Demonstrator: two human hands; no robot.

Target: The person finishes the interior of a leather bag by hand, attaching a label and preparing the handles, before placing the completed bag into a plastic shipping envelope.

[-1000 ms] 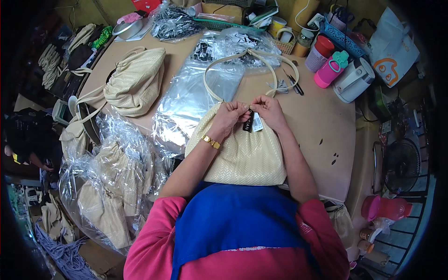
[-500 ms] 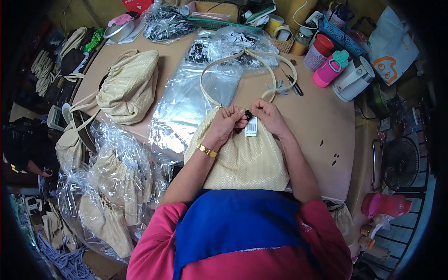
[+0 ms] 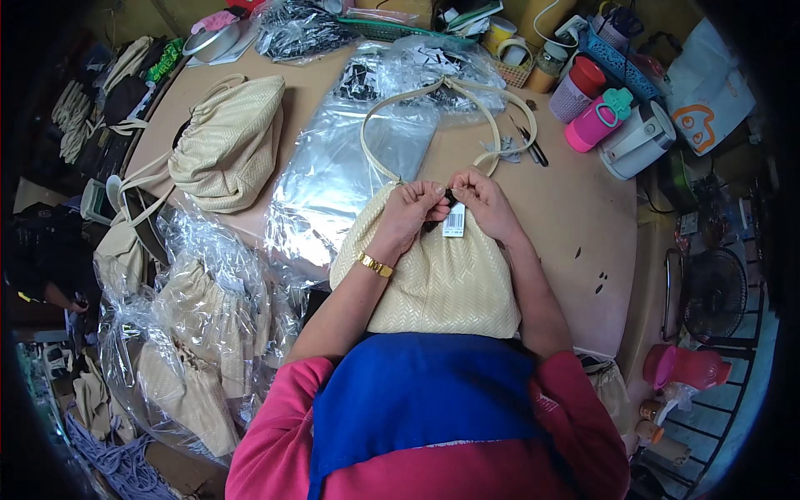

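A cream woven handbag (image 3: pixel 437 292) with a gathered top rests upright against the blue apron at the table's near edge. Its long strap (image 3: pixel 371 146) loops out beyond the bag onto the table. At the bag's mouth, my left hand (image 3: pixel 412 212) and my right hand (image 3: pixel 485 204) are closed in pinches, almost meeting. Between the fingertips shows a small dark piece (image 3: pixel 451 196); its kind is hard to make out. Just below it hangs a white barcode tag (image 3: pixel 453 223) over the bag's front.
A second cream bag (image 3: pixel 229 150) lies at the left on the table (image 3: pixel 575 242). Clear plastic sheets (image 3: pixel 358 158) spread across the middle. Plastic-wrapped bags (image 3: pixel 200 325) fill the near left. At the far right stand a pink bottle (image 3: pixel 592 125) and a white kettle (image 3: pixel 637 140).
My pinching fingers have shifted slightly at the bag's mouth, and the white tag has moved slightly up and right. The whole view has tilted a little.
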